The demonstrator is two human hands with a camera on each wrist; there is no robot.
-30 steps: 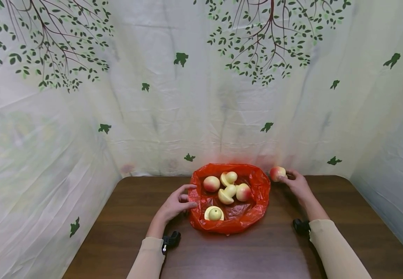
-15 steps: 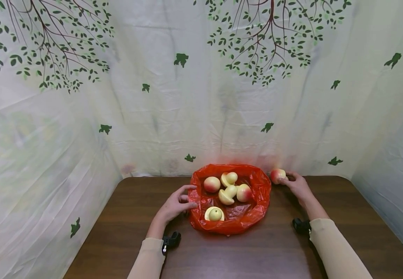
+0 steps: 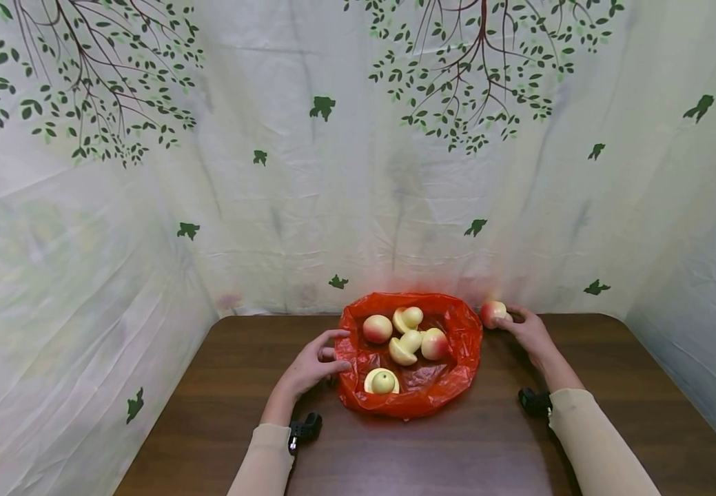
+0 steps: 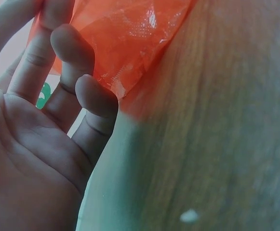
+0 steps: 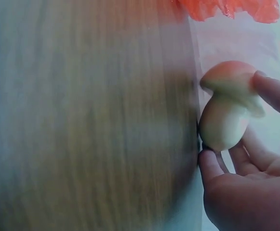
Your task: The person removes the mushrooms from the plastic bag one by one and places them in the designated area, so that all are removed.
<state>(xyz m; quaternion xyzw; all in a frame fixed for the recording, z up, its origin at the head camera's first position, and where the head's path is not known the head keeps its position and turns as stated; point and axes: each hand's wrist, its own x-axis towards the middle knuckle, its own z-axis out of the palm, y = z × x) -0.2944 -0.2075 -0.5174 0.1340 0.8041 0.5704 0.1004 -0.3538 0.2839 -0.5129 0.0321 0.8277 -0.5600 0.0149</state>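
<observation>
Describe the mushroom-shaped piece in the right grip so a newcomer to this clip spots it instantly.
On the brown table sits a wide-open red plastic bag. Just beyond its right rim, the person's right grip holds a mushroom-shaped piece with a red-and-cream cap and pale stem. Its lookalikes lie inside the bag; it alone is outside.

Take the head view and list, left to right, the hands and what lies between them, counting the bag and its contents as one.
Left hand → red bag → held mushroom → right hand.
</observation>
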